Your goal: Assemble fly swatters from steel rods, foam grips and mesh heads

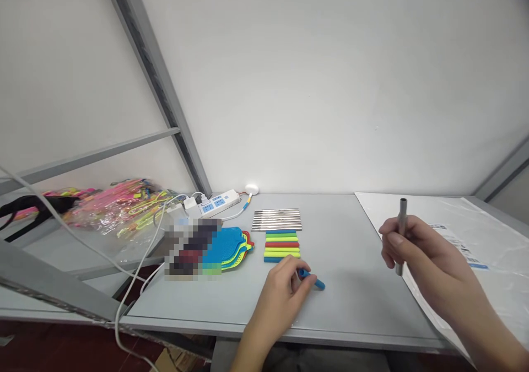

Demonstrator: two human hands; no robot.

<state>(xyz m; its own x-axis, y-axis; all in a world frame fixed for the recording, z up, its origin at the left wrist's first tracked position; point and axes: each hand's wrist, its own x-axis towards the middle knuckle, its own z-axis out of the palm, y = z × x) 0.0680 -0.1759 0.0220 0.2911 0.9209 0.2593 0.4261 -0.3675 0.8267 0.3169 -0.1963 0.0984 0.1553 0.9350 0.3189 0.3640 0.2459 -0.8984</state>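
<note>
My left hand (281,292) is closed around one end of a short blue tube (318,284) that lies low over the grey table, its hollow end showing. Raised above the table on the right, my right hand (433,267) pinches an upright metal tube (402,211) with an open top end. Just beyond my left hand lies a row of coloured tubes (281,245) in blue, yellow-green and red. Behind them rests a row of shiny metal tubes (276,219). To their left sits a stack of fly swatter heads (225,244), blue on top, with yellow-green and red below.
A white power strip (219,204) with plugs and cables stands by the wall. Plastic bags of colourful items (119,206) lie behind the metal frame post (155,80) at left. A large white sheet (491,234) covers the table's right side. A blurred patch (188,251) hides something.
</note>
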